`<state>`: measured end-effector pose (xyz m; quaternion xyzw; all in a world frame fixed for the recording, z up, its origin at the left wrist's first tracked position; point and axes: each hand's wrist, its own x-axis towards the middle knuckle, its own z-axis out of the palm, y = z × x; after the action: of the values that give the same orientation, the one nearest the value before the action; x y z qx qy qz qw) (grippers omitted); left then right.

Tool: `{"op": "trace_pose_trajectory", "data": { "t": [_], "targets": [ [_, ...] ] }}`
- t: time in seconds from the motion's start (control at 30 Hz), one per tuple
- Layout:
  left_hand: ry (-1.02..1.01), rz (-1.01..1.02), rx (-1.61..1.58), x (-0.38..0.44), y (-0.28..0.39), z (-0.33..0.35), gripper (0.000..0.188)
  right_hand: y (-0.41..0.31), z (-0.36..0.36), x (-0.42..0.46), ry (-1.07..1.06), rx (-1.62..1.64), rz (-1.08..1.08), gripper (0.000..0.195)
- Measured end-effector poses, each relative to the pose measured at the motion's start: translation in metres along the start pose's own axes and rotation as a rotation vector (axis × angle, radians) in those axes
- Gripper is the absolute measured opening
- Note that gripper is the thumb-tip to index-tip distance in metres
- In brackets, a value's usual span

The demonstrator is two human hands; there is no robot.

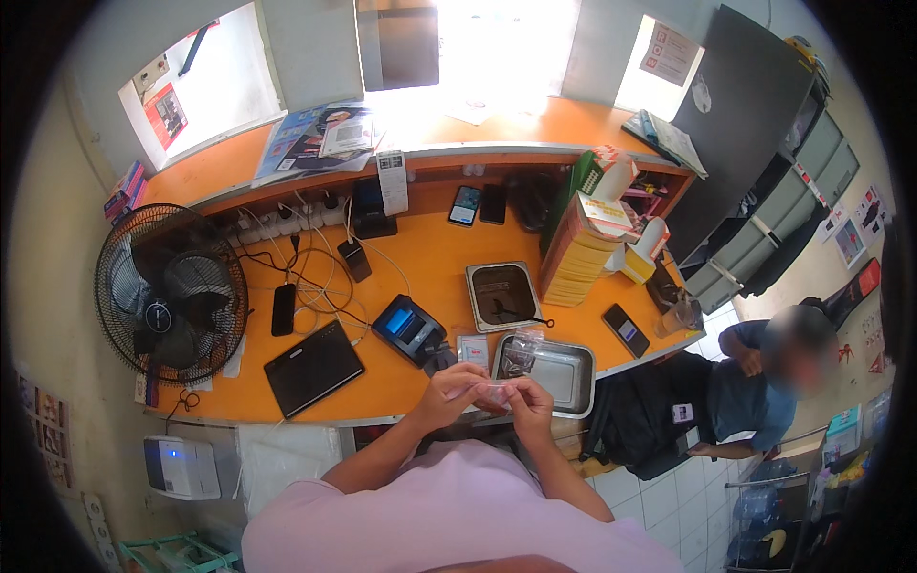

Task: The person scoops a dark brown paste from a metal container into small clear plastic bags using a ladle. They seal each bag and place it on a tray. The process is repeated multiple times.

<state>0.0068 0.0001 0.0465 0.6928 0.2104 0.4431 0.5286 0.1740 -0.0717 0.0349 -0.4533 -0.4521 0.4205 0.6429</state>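
Observation:
My left hand (445,398) and my right hand (531,410) meet at the counter's front edge, pinching the top of a small clear plastic bag (496,391) between the fingertips. Its lower part, which looks dark, is mostly hidden by the hands. Just beyond them is a shallow steel tray (579,390), with a clear bag of dark contents (519,356) at its left side. Further back sits a square steel pan (526,278) holding a dark substance and a black-handled spoon (529,320). A small clear packet with a printed label (473,349) lies left of the tray.
A payment terminal or small printer (410,328), a black flat device (314,368) and tangled cables (322,276) occupy the left. Stacked folded cartons (575,261) rise behind the tray, near a phone (625,330). A fan (170,297) stands far left. Another person (752,401) is at right.

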Motion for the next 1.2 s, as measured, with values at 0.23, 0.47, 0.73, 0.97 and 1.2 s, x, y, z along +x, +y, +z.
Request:
{"op": "trace_pose_trajectory", "data": {
  "t": [0.23, 0.47, 0.73, 0.97, 1.2],
  "targets": [
    [0.015, 0.005, 0.023, -0.002, 0.004, 0.003, 0.011, 0.002, 0.001, -0.005, 0.022, -0.070, -0.098, 0.005],
    [0.057, 0.091, 0.063, -0.003, 0.011, 0.006, 0.008, -0.006, 0.011, -0.005, -0.023, 0.019, -0.077, 0.003],
    [0.166, 0.011, -0.011, -0.011, -0.002, 0.016, 0.008, -0.013, 0.024, -0.007, -0.016, 0.110, 0.013, 0.007],
    [0.210, -0.041, -0.085, -0.013, -0.004, 0.020, 0.007, -0.012, 0.028, -0.010, 0.046, 0.190, 0.091, 0.006],
    [0.234, -0.036, -0.153, -0.012, -0.004, 0.024, 0.007, 0.000, 0.025, -0.010, 0.058, 0.098, 0.036, 0.007]
  ]
}}
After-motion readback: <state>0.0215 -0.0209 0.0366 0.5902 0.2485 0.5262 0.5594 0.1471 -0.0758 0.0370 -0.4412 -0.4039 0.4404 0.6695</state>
